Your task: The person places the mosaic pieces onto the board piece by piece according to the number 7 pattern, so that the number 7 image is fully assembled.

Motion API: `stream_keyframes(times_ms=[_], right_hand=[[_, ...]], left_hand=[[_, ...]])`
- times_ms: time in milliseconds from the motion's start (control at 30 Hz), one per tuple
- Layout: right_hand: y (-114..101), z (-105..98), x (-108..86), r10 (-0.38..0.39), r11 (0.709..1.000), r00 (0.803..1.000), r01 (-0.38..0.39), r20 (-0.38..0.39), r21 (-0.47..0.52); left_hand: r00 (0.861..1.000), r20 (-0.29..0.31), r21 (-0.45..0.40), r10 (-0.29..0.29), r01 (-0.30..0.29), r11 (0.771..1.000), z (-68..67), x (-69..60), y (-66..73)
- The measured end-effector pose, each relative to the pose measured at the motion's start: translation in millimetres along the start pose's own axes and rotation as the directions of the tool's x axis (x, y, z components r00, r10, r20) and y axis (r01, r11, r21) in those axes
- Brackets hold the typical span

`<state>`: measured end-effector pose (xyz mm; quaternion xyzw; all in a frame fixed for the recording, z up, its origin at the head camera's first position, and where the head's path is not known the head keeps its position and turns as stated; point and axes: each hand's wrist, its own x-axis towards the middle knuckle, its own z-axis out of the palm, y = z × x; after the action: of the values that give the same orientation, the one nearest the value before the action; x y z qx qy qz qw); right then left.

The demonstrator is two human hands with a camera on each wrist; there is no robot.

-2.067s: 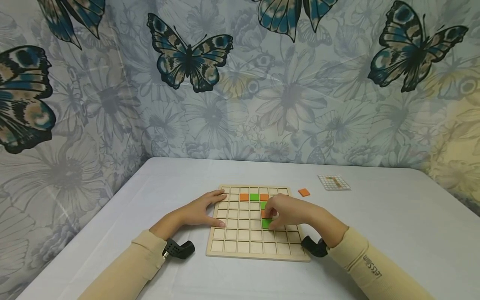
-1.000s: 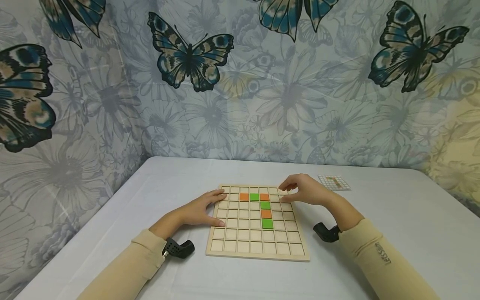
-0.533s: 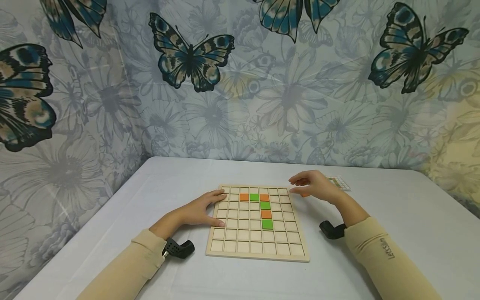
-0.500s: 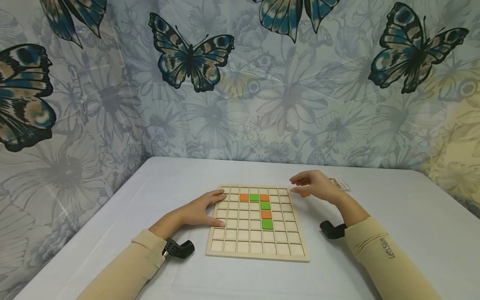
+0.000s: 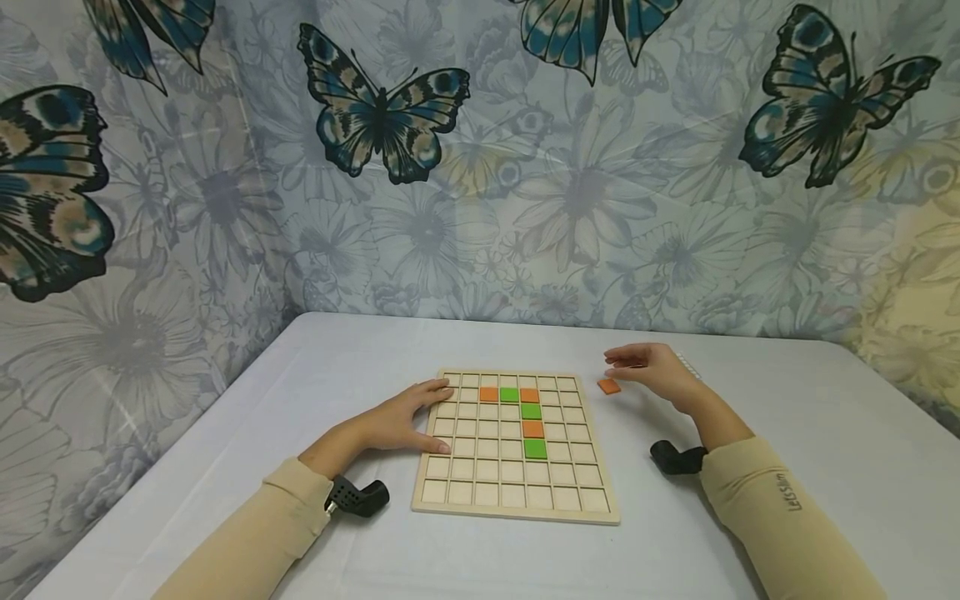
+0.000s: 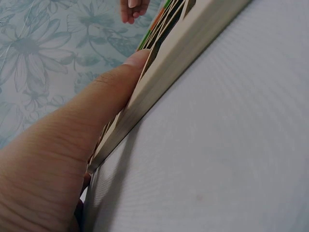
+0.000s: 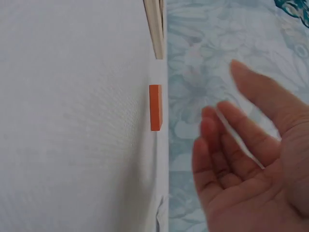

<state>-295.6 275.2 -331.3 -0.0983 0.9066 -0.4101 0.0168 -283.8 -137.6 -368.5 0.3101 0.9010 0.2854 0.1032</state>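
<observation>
A wooden grid board (image 5: 465, 494) lies on the white table, with several orange and green square tiles set in its cells. My left hand (image 5: 393, 422) rests on the board's left edge; in the left wrist view its thumb (image 6: 111, 87) lies on the rim. Beyond the board's far right corner lies a loose orange tile (image 5: 609, 387), also seen in the right wrist view as an orange block (image 7: 155, 107) on the table. Just above and beside that tile hovers my right hand (image 5: 654, 371), fingers loosely bent and holding nothing, apart from the tile.
A small white patterned card (image 5: 687, 367) lies behind my right hand, mostly hidden by it. The white table (image 5: 360, 550) runs back to a wall hung with butterfly-print cloth (image 5: 525, 208). A black wrist camera (image 5: 675, 458) sits on each wrist.
My right hand has moved from the board's green tile rightward, past the board's far corner, to beside the loose orange tile, uncovering it. The left hand and board have stayed still.
</observation>
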Motion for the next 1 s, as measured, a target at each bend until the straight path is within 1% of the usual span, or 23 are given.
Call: stream_keyframes(times_ms=[167, 300, 400, 800, 1000], right_hand=[[14, 1, 1.7, 0.044, 0.999, 0.999, -0.044, 0.026, -0.003], [24, 4, 3.3, 0.053, 0.999, 0.998, -0.053, 0.041, -0.006], [27, 6, 3.7, 0.047, 0.999, 0.998, -0.047, 0.040, -0.013], [27, 9, 4.0, -0.011, 0.993, 1.000, 0.013, 0.020, -0.114], [28, 8, 3.9, -0.030, 0.990, 0.999, 0.031, 0.010, -0.136]], left_hand=[[1.000, -0.003, -0.011, 0.002, -0.002, 1.000, 0.1, 0.6, -0.3], [1.000, 0.000, -0.014, 0.006, -0.006, 1.000, 0.4, 1.0, -0.9], [1.000, 0.001, -0.014, 0.008, -0.008, 1.000, 0.4, 1.0, -1.0], [1.000, -0.004, -0.009, -0.003, 0.002, 1.000, 0.8, 0.5, -0.6], [1.000, -0.004, -0.010, -0.009, 0.009, 1.000, 1.4, 0.5, -0.3]])
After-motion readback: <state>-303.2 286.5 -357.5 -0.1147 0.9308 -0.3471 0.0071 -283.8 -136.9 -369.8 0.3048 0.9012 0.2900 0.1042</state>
